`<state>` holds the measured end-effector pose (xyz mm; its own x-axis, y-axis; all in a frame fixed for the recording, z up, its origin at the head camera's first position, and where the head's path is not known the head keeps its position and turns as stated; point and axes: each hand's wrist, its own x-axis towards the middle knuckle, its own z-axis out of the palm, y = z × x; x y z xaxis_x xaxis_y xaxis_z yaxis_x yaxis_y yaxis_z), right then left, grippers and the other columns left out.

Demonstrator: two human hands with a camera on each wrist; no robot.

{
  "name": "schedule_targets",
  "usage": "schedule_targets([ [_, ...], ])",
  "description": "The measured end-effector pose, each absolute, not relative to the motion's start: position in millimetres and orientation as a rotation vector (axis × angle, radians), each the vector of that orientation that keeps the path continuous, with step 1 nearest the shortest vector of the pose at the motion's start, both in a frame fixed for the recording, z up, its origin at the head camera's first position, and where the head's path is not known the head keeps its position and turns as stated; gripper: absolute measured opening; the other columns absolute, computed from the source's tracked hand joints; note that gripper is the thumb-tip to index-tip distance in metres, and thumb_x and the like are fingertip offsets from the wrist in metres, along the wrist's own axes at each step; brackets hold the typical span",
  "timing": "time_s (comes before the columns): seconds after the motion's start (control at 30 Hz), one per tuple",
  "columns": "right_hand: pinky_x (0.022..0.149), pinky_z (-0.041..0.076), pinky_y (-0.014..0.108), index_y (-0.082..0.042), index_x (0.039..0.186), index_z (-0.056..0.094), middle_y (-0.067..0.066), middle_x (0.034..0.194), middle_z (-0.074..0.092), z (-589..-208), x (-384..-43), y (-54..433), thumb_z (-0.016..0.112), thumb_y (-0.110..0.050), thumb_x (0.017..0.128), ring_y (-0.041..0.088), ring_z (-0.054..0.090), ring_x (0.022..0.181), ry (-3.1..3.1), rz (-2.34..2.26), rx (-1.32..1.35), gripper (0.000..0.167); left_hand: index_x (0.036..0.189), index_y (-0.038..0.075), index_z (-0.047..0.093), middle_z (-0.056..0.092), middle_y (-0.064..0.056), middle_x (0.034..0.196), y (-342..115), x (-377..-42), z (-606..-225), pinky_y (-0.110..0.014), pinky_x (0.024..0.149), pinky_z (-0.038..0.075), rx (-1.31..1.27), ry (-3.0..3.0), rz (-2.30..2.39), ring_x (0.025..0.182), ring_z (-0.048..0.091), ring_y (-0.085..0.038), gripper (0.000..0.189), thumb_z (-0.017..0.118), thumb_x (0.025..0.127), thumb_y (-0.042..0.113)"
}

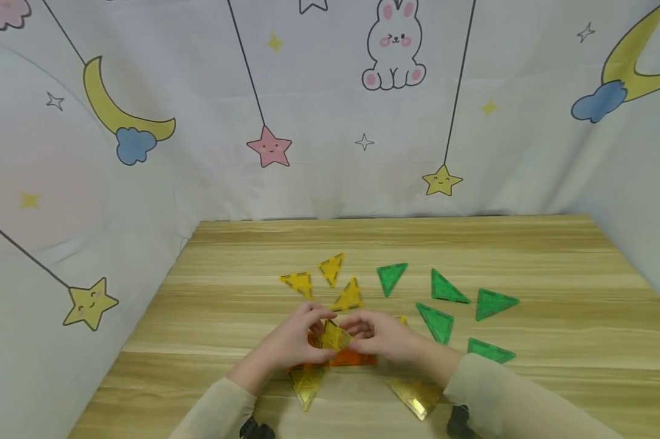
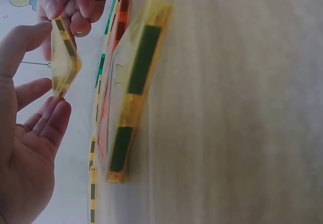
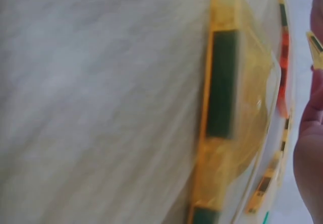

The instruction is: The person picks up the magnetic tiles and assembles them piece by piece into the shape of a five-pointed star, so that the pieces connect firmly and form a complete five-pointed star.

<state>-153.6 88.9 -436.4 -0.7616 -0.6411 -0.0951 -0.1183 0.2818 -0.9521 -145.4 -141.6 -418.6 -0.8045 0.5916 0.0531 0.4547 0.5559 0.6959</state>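
Note:
Both hands meet over the wooden table around a clear yellow triangular magnetic tile [image 1: 335,336], raised off the tabletop. My left hand [image 1: 304,336] holds it by its edges between thumb and fingertips. At the other side, my right hand [image 1: 387,336] pinches a corner of it, as the left wrist view shows. Below the hands lie orange tiles [image 1: 354,358], partly hidden by fingers. A yellow triangular tile [image 1: 307,385] adjoins the orange ones on the near side. By the right forearm another yellow tile [image 1: 416,397] lies flat, catching the light.
Further back on the table [image 1: 242,244] lie several small yellow triangles [image 1: 349,295]. To the right are several green triangular tiles [image 1: 440,323], one beside the right sleeve. A white curtain [image 1: 330,103] with printed stars and a rabbit hangs behind the table.

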Motion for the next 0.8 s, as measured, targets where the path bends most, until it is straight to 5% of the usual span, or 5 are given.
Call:
schedule_targets([
  [0.53, 0.067, 0.051, 0.026, 0.004, 0.105, 0.06, 0.012, 0.088, 0.067, -440, -148, 108, 0.06, -0.001, 0.085, 0.016, 0.064, 0.077, 1.871, -1.519, -0.664, 0.021, 0.123, 0.009, 0.059, 0.05, 0.002, 0.114, -145, -142, -427, -0.028, 0.08, 0.045, 0.955, 2.498, 0.992, 0.092, 0.05, -0.013, 0.055, 0.078, 0.075, 0.029],
  [0.8, 0.064, 0.049, 0.024, 0.002, 0.103, 0.062, 0.006, 0.086, 0.066, -437, -146, 111, 0.061, -0.002, 0.083, 0.013, 0.06, 0.073, 1.854, -1.437, -0.713, 0.02, 0.124, 0.008, 0.058, 0.051, 0.0, 0.125, -147, -144, -429, -0.035, 0.095, 0.04, 0.973, 2.517, 0.905, 0.11, 0.049, -0.015, 0.058, 0.077, 0.076, 0.034],
])
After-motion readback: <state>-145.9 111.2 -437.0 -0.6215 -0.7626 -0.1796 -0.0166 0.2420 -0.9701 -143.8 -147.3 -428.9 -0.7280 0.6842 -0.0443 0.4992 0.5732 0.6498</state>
